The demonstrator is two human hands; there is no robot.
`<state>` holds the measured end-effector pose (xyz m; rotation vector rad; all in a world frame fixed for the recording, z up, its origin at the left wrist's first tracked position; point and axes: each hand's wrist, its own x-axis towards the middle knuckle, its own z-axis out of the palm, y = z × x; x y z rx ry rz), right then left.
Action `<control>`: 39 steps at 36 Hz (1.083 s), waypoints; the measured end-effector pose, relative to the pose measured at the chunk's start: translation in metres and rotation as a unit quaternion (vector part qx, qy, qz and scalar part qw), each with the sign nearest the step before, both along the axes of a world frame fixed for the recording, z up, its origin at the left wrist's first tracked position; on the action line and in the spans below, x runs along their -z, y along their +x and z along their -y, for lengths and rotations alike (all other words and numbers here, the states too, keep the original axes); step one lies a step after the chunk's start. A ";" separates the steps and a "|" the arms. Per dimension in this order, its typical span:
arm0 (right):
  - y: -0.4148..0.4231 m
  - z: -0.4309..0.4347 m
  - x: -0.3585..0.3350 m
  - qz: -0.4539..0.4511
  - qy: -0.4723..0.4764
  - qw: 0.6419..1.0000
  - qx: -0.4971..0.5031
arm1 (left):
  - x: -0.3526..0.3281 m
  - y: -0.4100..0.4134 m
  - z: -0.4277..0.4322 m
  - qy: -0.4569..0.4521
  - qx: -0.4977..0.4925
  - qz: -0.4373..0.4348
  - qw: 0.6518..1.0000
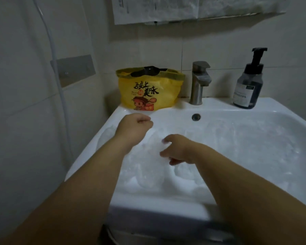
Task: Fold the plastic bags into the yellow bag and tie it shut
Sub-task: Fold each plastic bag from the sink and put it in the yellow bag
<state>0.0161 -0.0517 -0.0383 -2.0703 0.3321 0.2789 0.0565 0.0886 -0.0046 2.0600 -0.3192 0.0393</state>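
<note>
Bare forearms reach forward over a white sink, whose basin is filled with crumpled clear plastic bags. The right hand lies low on the pile near the middle of the basin, its fingers curled into the clear film and gripping a fold of it. The left hand hangs farther back near the sink's left rim, its fingers curled into a loose fist; whether it pinches any film I cannot tell.

The yellow bag stands upright on the sink's back left corner, against the tiled wall, well apart from both hands. Its mouth is open and something black shows at the top. Just beside it on the right stands a metal tap, and a dark pump bottle sits on the back right ledge. A white hose hangs down the left wall.
</note>
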 end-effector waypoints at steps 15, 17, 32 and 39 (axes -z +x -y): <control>-0.027 0.088 -0.051 0.196 0.433 0.872 0.119 | 0.016 -0.004 0.074 -0.226 0.131 -0.240 0.935; -0.024 0.092 -0.043 0.207 0.419 0.872 0.145 | 0.018 0.000 0.084 -0.257 0.127 -0.230 0.930; -0.013 0.096 -0.028 0.189 0.383 0.862 0.273 | 0.015 0.019 0.072 -0.340 0.172 -0.368 0.848; -0.011 0.095 -0.030 0.178 0.314 0.857 0.368 | 0.022 0.024 0.074 -0.279 0.106 -0.263 0.918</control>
